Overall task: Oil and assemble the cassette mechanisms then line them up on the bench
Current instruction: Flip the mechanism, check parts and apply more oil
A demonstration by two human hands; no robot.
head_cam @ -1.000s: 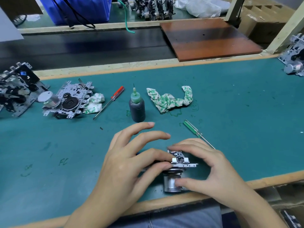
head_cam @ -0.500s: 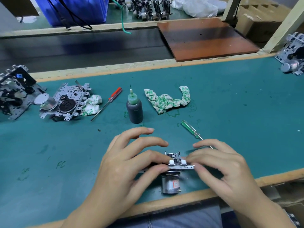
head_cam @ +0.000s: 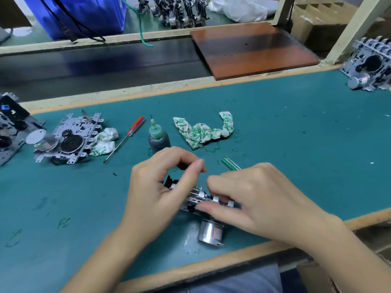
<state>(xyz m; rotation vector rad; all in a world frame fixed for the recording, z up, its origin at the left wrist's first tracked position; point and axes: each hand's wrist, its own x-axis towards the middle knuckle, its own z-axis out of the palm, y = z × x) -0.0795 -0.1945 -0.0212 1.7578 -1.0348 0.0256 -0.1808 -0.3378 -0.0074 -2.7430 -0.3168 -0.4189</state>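
Observation:
A metal cassette mechanism with a silver motor can sits near the bench's front edge between both hands. My left hand curls its fingers over the mechanism's left end. From the right, my right hand grips the frame, thumb under the edge with the white tabs. A dark oil bottle with a green nozzle stands just behind my left hand. Another assembled mechanism lies at the left, and a further one lies at the left edge.
A red-handled screwdriver and a small rag lie by the left mechanism. A larger green-printed rag and a green-handled screwdriver lie behind my hands. One more mechanism sits far right. A brown board lies on the conveyor.
The mechanism has been turned so its frame now runs slantwise, with the motor shifted right. My left fingers have curled in from their spread pose. My right hand has closed further over the frame.

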